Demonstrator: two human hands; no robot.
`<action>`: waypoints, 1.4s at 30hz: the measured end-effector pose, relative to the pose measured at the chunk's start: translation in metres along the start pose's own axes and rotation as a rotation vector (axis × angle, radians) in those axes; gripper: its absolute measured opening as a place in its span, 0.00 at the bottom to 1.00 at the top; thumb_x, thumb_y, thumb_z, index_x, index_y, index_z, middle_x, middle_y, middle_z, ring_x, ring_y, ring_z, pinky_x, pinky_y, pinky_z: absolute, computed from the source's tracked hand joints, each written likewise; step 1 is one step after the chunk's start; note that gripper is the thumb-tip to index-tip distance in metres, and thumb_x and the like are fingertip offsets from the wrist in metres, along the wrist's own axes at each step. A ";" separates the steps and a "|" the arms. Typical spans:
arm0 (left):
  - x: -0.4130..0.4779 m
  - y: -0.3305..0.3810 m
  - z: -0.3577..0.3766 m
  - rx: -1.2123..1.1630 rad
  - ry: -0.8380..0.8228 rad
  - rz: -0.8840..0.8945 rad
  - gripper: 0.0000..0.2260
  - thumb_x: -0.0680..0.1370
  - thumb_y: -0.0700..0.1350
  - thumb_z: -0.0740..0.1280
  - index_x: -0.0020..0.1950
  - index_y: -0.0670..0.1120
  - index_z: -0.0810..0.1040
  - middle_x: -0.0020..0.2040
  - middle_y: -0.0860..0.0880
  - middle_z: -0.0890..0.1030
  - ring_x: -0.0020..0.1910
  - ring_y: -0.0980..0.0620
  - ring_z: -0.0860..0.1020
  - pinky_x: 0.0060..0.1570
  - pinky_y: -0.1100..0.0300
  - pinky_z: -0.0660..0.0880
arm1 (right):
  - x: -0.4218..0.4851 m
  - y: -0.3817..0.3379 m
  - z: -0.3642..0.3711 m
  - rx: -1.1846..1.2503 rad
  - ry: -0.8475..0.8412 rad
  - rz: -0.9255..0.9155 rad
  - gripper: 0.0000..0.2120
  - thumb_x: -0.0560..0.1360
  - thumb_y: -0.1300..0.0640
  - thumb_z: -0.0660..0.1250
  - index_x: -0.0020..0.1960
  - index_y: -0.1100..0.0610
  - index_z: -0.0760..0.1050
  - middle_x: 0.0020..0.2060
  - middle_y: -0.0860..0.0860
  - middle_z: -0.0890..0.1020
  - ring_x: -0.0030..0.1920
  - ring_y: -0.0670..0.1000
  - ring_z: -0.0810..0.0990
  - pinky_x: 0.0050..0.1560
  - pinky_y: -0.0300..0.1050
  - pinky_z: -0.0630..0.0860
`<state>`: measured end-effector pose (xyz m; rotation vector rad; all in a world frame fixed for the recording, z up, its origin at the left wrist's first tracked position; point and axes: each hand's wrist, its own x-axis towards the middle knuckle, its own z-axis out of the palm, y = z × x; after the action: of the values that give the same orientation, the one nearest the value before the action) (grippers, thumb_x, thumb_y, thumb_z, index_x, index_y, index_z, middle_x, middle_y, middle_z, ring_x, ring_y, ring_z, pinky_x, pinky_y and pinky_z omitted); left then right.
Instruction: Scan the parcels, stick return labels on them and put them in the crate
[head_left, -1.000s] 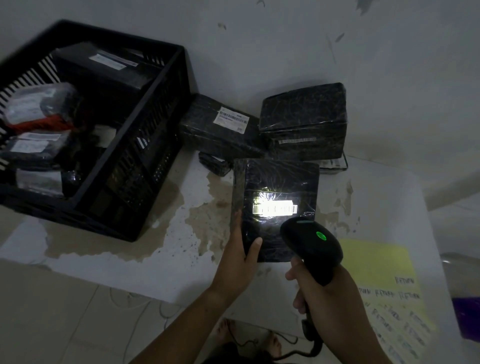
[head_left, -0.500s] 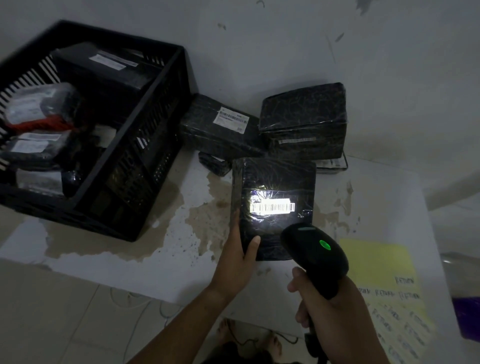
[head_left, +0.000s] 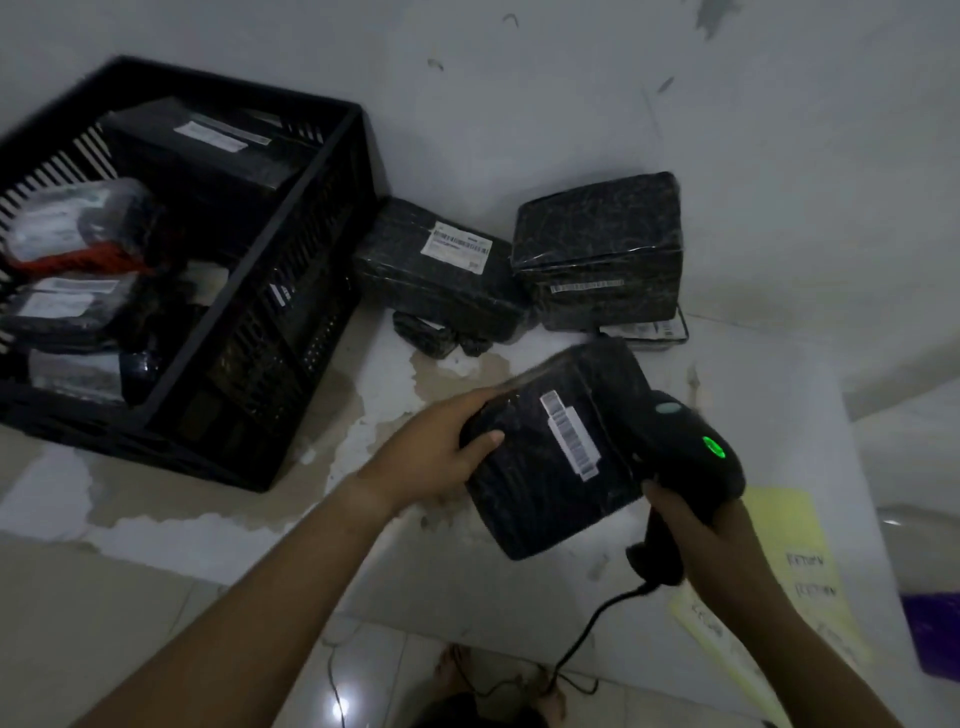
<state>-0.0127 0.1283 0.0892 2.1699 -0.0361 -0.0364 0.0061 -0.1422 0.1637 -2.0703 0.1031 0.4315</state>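
Observation:
My left hand (head_left: 434, 452) grips the left edge of a black wrapped parcel (head_left: 540, 499), thumb on its top face. The parcel is tilted, and its white barcode label (head_left: 569, 435) runs slantwise. My right hand (head_left: 691, 525) holds a black barcode scanner (head_left: 685, 452) by the handle; its green light is on and its head touches the parcel's right edge. A yellow sheet of return labels (head_left: 789, 551) lies on the table at the right. The black crate (head_left: 270, 332) stands at the left with several parcels inside.
Two larger black parcels (head_left: 441, 270) (head_left: 597, 249) lean against the wall behind, with small dark packets (head_left: 431, 338) and a flat labelled one (head_left: 644, 330) under them. The scanner cable (head_left: 582, 639) hangs off the table's front edge. A purple object (head_left: 935, 634) sits at far right.
The scan light on the barcode has gone out. My left hand has turned the parcel clockwise and drawn it lower and to the right. The scanner has shifted right, beside the parcel.

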 end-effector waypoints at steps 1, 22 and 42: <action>0.009 0.001 -0.007 0.036 -0.080 0.026 0.19 0.83 0.50 0.65 0.75 0.56 0.71 0.67 0.57 0.78 0.63 0.59 0.77 0.63 0.58 0.75 | 0.007 0.005 0.002 0.042 -0.034 0.016 0.02 0.78 0.60 0.68 0.49 0.54 0.77 0.41 0.54 0.82 0.42 0.48 0.81 0.46 0.47 0.77; 0.043 0.011 -0.023 0.077 0.222 0.077 0.25 0.79 0.43 0.71 0.75 0.50 0.71 0.68 0.55 0.73 0.67 0.60 0.71 0.68 0.61 0.71 | 0.001 0.048 0.060 0.066 -0.130 0.133 0.10 0.79 0.56 0.67 0.54 0.63 0.76 0.37 0.57 0.85 0.38 0.53 0.85 0.42 0.49 0.83; 0.062 0.011 -0.027 0.180 0.080 0.051 0.25 0.81 0.44 0.68 0.77 0.53 0.66 0.73 0.52 0.69 0.67 0.59 0.68 0.65 0.63 0.67 | -0.018 0.032 0.036 -0.067 -0.068 -0.061 0.13 0.78 0.59 0.68 0.50 0.71 0.78 0.32 0.65 0.80 0.25 0.45 0.78 0.26 0.32 0.70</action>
<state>0.0503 0.1419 0.1131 2.3477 -0.0507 0.0857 -0.0280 -0.1297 0.1268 -2.1159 -0.0152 0.4734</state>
